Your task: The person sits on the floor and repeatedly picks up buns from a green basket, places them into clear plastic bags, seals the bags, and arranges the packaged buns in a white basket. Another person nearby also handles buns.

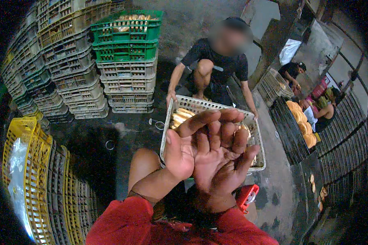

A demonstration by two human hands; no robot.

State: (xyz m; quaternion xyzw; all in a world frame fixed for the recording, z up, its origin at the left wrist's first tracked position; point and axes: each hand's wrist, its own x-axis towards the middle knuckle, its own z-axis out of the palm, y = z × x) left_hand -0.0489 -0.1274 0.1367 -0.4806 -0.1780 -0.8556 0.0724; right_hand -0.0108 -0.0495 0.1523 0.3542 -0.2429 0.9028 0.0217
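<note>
Both my hands are raised side by side, palms up and fingers loosely curled, over a pale plastic crate [262, 157]. My left hand [182, 157] has its thumb standing apart and nothing in it. My right hand [221, 165] is just as bare, its fingers bent and its thumb spread to the side. Long bread rolls [181, 117] lie in the crate, partly hidden by my hands. A person [214, 61] crouching opposite grips the crate's rim with a hand on either side.
Stacked crates stand at the left, with a green crate [126, 52] of bread atop one pile and a yellow crate [32, 171] nearer me. A red object [247, 197] sits by my right arm. Other people work at the right beside round breads [300, 122] on dark stacked trays [288, 134].
</note>
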